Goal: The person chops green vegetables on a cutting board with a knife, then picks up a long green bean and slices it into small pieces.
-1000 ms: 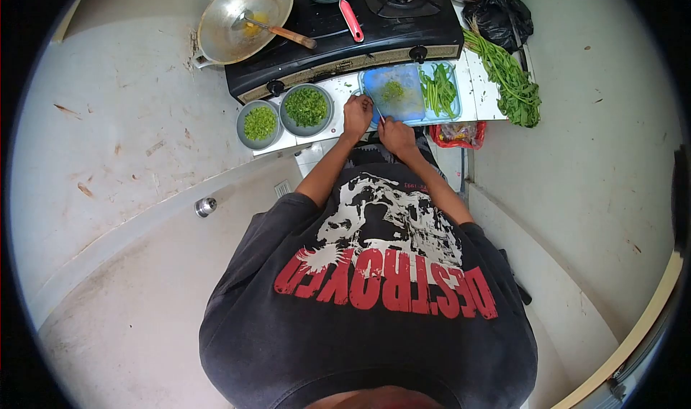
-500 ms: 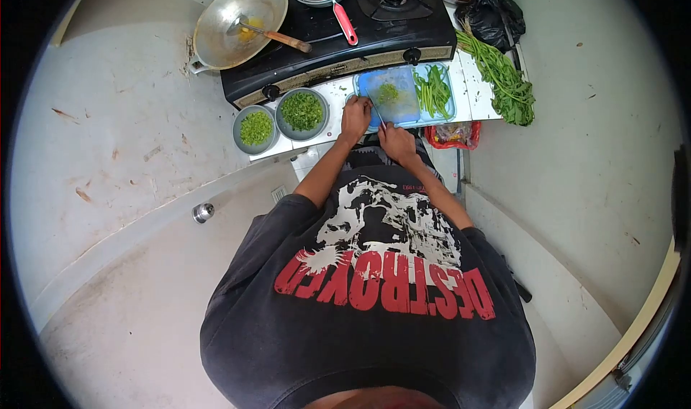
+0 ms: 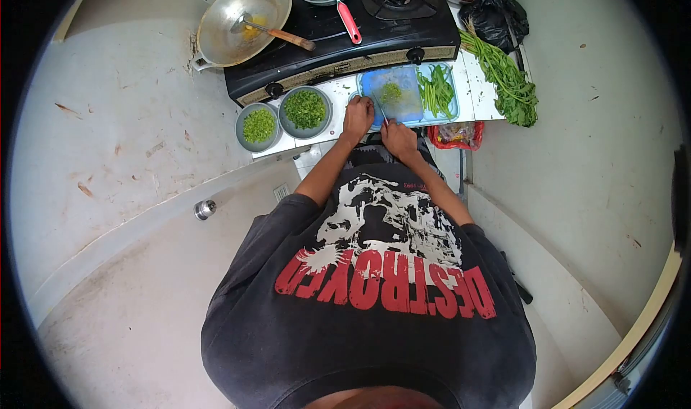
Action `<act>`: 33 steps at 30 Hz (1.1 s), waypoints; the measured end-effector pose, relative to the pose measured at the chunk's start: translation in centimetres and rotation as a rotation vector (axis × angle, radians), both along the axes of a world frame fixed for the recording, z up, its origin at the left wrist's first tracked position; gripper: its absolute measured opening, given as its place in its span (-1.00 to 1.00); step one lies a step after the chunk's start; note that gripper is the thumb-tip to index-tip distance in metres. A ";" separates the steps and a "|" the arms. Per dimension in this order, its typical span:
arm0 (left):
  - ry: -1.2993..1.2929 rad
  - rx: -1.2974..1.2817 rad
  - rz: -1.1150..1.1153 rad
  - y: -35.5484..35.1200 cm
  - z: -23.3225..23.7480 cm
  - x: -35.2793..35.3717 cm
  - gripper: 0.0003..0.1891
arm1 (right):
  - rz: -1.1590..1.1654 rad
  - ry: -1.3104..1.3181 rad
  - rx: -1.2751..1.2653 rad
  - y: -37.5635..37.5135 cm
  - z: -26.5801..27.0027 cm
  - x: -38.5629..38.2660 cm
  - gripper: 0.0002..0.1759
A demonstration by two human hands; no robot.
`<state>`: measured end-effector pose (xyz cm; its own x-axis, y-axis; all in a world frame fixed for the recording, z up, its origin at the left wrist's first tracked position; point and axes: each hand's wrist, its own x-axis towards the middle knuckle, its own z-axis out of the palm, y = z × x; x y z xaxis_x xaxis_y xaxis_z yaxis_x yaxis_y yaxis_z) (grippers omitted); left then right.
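A blue cutting board [image 3: 407, 109] lies on a light blue tray [image 3: 453, 111] at the counter's front edge. Chopped green bits [image 3: 391, 92] sit on the board, and cut green stems and leaves [image 3: 436, 92] lie on the tray's right part. My right hand [image 3: 399, 138] is closed on the handle of a knife [image 3: 381, 108], its blade pointing up and left over the board. At the board's left edge my left hand [image 3: 358, 117] has its fingers bent together; what they hold, if anything, is too small to make out.
Two grey bowls of chopped greens, one lighter [image 3: 258, 125] and one darker [image 3: 305, 110], stand on the left. Behind are a black stove [image 3: 338, 56], a wok [image 3: 216, 35] with a ladle and a red-handled pan [image 3: 348, 23]. Leafy greens [image 3: 504, 78] and a red basket [image 3: 455, 137] are right.
The whole view has shifted slightly, moving the scene a little to the right. The knife blade is tilted a little differently over the board, while both hands stay in nearly the same places.
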<state>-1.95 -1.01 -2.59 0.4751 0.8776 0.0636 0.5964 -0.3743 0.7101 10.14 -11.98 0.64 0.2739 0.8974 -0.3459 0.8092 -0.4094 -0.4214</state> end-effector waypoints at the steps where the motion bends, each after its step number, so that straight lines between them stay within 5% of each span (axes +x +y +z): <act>1: -0.001 -0.005 0.001 0.0 0.2 0.1 -0.88 | -0.005 0.002 0.002 -0.2 0.1 0.1 -0.50; 33: -0.016 -0.001 -0.029 0.0 0.4 0.0 -0.88 | 0.034 0.004 0.048 0.2 -0.5 -0.2 -0.51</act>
